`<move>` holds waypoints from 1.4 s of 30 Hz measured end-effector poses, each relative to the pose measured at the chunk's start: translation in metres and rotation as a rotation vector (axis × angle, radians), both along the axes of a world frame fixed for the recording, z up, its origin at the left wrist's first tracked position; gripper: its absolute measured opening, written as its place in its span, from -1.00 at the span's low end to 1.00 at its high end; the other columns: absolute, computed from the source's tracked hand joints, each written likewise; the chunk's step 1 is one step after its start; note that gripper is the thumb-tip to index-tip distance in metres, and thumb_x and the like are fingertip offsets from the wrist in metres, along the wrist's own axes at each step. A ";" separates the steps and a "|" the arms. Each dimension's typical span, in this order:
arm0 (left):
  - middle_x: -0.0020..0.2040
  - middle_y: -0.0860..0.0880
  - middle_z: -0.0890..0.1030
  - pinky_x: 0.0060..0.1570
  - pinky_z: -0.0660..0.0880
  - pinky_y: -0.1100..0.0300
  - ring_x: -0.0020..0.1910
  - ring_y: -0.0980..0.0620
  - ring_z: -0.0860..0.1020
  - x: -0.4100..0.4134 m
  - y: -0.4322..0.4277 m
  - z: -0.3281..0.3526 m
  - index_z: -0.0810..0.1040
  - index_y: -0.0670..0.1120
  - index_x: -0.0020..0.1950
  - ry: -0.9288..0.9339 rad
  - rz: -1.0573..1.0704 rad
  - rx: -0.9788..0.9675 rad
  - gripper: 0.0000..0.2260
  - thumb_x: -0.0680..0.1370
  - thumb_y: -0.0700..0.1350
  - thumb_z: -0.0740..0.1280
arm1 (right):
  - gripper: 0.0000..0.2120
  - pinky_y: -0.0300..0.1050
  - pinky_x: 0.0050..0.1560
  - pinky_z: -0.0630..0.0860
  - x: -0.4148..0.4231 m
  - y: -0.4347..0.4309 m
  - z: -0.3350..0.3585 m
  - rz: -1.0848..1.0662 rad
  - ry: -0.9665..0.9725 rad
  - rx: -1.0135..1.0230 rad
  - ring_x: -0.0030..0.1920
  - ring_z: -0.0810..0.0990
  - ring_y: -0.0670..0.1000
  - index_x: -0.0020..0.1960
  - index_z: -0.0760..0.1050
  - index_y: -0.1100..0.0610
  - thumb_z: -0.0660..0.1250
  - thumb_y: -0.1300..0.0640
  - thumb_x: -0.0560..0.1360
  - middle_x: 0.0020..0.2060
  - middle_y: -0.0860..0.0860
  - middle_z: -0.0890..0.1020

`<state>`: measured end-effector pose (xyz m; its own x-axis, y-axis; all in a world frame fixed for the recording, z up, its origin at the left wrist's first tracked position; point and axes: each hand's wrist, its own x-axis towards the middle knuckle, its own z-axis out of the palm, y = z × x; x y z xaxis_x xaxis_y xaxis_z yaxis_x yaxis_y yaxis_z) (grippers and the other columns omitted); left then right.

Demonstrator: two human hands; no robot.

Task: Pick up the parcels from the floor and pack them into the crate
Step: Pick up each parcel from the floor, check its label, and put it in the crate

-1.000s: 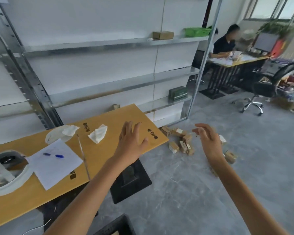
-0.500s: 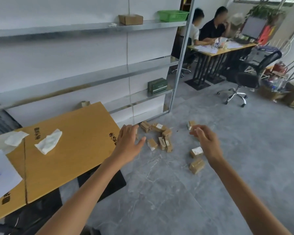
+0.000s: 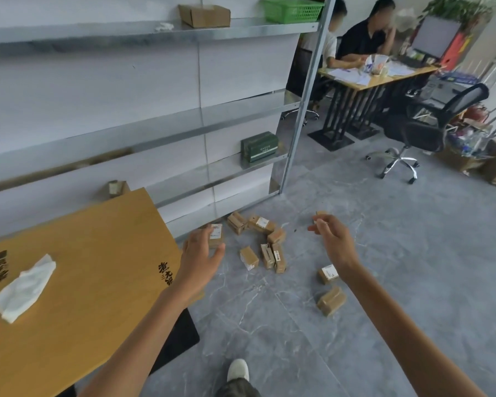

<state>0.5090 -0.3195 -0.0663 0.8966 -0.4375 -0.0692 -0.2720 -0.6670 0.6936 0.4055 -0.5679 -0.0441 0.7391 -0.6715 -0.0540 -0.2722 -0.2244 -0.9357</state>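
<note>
head camera, looking down, floor [image 3: 384,253] ahead

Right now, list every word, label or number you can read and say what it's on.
Green box: pale lettering on its front, too blurred to quote.
Wooden table: black printed characters near two edges, not legible.
Parcels: white labels with print too small to read.
No other text can be read.

Both hands, left hand [image 3: 196,260] and right hand [image 3: 334,242], extended empty, fingers relaxed, above parcels [image 3: 265,247] scattered on grey floor [image 3: 384,282].
</note>
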 end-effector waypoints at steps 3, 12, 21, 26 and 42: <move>0.37 -0.07 0.29 0.32 0.23 0.11 0.38 -0.03 0.23 0.052 -0.018 -0.004 0.25 -0.07 0.42 0.034 0.027 -0.004 -0.60 0.61 0.00 0.17 | -0.78 -0.14 0.07 0.44 0.045 -0.017 -0.006 -0.017 0.018 0.009 -0.03 0.57 -0.02 0.17 0.49 0.19 0.13 0.18 0.61 -0.12 0.00 0.61; 0.36 -0.10 0.33 0.23 0.28 0.16 0.35 -0.05 0.33 0.165 -0.074 -0.031 0.29 -0.07 0.40 0.145 0.065 0.040 -0.62 0.60 -0.03 0.19 | -0.80 -0.29 -0.13 0.39 0.149 -0.067 -0.035 0.014 0.146 0.047 -0.13 0.51 -0.19 0.13 0.48 0.13 0.11 0.16 0.62 -0.11 -0.01 0.61; 0.33 -0.15 0.43 0.12 0.33 0.22 0.27 -0.08 0.44 0.271 -0.164 -0.093 0.36 -0.16 0.36 0.339 0.198 0.111 -0.66 0.59 -0.13 0.21 | -0.84 -0.09 0.00 0.47 0.295 -0.156 -0.096 0.165 0.302 0.096 -0.02 0.55 0.04 0.06 0.47 0.09 0.12 0.15 0.62 -0.17 -0.04 0.59; 0.35 -0.14 0.41 0.20 0.41 0.13 0.26 -0.06 0.45 0.331 -0.203 -0.142 0.34 -0.14 0.37 0.469 0.263 0.166 -0.66 0.60 -0.13 0.19 | -0.82 -0.23 -0.26 0.41 0.378 -0.196 -0.148 0.251 0.439 0.125 -0.18 0.54 -0.01 0.06 0.48 0.09 0.11 0.12 0.62 -0.20 -0.05 0.58; 0.24 -0.25 0.49 0.04 0.42 0.09 0.16 -0.19 0.50 0.505 -0.259 -0.596 0.38 -0.23 0.27 0.771 0.592 0.207 -0.71 0.56 -0.19 0.23 | -0.75 -0.04 -0.03 0.45 0.548 -0.169 -0.638 0.552 0.850 0.192 -0.08 0.52 0.01 0.13 0.54 0.23 0.13 0.22 0.58 0.02 0.13 0.60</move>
